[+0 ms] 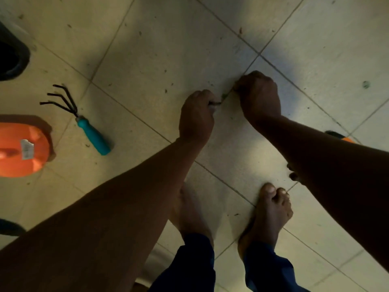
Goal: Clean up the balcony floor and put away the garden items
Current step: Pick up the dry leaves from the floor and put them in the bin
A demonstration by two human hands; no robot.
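Both my hands reach down to the tiled balcony floor [160, 49]. My left hand [196, 116] has its fingers curled around small dark plant scraps [216, 103]. Just to its right, my right hand [260, 95] is curled too, pinching a thin green stem [226, 94] that runs between the two hands. A hand rake [84, 121] with black prongs and a teal handle lies on the floor at the left, apart from both hands. Small bits of dirt and leaf are scattered over the tiles.
An orange plastic item [21, 150] with a white label lies at the left edge, below the rake. A black pot [10, 57] sits at the upper left. An orange and black object [341, 137] peeks out behind my right forearm. My bare feet [269, 213] stand below the hands.
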